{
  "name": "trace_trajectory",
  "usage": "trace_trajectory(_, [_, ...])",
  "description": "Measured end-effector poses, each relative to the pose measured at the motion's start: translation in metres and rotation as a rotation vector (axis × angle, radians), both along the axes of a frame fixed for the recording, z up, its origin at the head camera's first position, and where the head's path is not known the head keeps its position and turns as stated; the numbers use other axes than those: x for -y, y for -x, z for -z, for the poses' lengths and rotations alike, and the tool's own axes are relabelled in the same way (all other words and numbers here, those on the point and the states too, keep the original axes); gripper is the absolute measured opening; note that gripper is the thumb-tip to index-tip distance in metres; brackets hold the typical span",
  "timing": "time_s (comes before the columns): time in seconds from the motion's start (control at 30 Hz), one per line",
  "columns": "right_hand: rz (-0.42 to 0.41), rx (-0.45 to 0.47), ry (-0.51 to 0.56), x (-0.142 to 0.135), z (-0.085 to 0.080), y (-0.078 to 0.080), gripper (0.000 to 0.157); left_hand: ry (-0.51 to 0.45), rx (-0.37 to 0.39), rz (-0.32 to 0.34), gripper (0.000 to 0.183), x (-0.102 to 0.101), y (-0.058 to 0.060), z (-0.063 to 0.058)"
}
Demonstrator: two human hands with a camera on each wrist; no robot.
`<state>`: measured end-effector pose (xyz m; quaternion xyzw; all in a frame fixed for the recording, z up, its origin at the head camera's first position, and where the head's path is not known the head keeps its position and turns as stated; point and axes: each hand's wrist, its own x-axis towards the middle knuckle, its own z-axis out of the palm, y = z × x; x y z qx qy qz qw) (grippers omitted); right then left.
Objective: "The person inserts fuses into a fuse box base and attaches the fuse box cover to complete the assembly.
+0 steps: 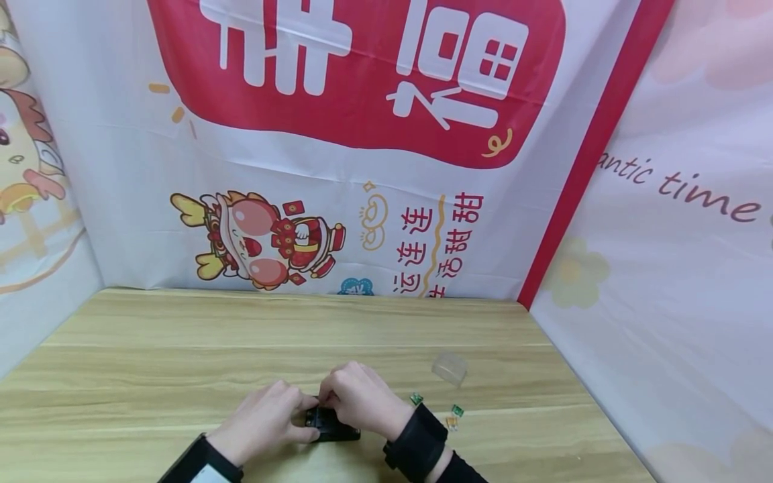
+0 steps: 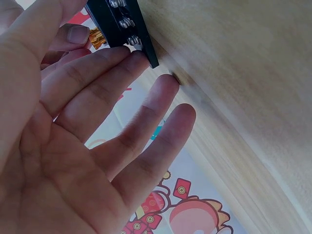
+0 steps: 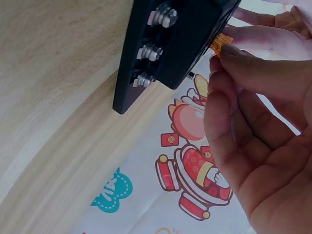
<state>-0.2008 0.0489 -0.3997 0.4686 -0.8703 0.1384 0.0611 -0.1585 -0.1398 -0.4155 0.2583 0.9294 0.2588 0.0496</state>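
A black fuse box (image 1: 332, 426) with screw terminals along its side lies on the table in the head view. My left hand (image 1: 266, 417) holds its left end, thumb at the near side and index finger at the far side. In the left wrist view two fingertips touch the box, while the other two fingers reach out free. My right hand (image 1: 361, 397) pinches a small orange blade fuse (image 3: 221, 44) between thumb and index finger, right against the top face of the box. The fuse's lower end is hidden.
Right of the hands lie two green fuses (image 1: 417, 398) and another orange fuse (image 1: 451, 423). A clear plastic cover (image 1: 449, 368) lies farther back. Printed cloth (image 1: 374, 168) hangs behind the wood-grain table (image 1: 181, 349) and along both sides.
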Motion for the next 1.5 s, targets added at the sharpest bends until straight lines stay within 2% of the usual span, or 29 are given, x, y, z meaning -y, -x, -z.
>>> trace_trajectory(0.3, [-0.012,0.010,-0.022,-0.003,-0.003,0.000,0.014,0.005,-0.020,0.009,0.035,0.000,-0.001,-0.001])
trace_trajectory(0.67, [0.013,-0.064,-0.016,-0.011,-0.007,0.004,0.007,0.032,-0.061,0.009,0.031,-0.001,-0.001,-0.002])
trace_trajectory(1.07, [0.059,-0.044,-0.004,-0.014,-0.007,0.005,0.003,0.035,-0.081,0.022,0.021,-0.001,-0.002,0.000])
trace_trajectory(1.33, [0.118,-0.066,-0.003,-0.014,-0.009,0.004,0.012,0.033,-0.039,0.011,0.022,0.001,-0.002,-0.001])
trace_trajectory(1.5, [0.119,-0.075,-0.015,-0.016,-0.009,0.004,0.013,0.028,-0.037,0.010,0.020,-0.001,-0.001,-0.001])
